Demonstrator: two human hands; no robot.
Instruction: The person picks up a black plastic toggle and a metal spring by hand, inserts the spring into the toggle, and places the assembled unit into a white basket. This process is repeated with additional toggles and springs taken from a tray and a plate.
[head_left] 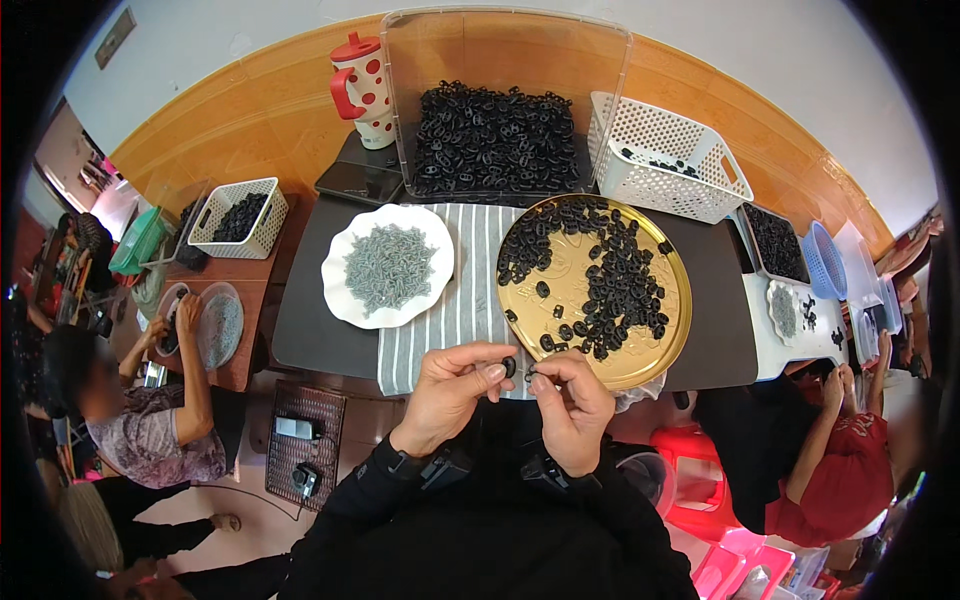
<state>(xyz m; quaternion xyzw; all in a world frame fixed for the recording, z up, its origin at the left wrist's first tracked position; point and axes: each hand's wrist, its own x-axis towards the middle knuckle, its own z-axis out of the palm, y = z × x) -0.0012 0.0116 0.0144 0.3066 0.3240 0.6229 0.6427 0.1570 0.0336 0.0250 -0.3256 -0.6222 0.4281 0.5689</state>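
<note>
Two-handed part handling, apparently underway
Table is supporting gold tray; left grip is pinching black oval part near tray; right grip is pinching small item, kind unclear; next move is probably requiring steady fingertip alignment.

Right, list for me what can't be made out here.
Head view: the shape of the small piece in the right hand; fingertips cover most of it.
Head view: one edge of the black piece in the left hand; the thumb overlaps it.
Head view: the bottom of the white basket; its front wall hides it.
Head view: fine details of the heaped slim grey pieces; too small.
</note>
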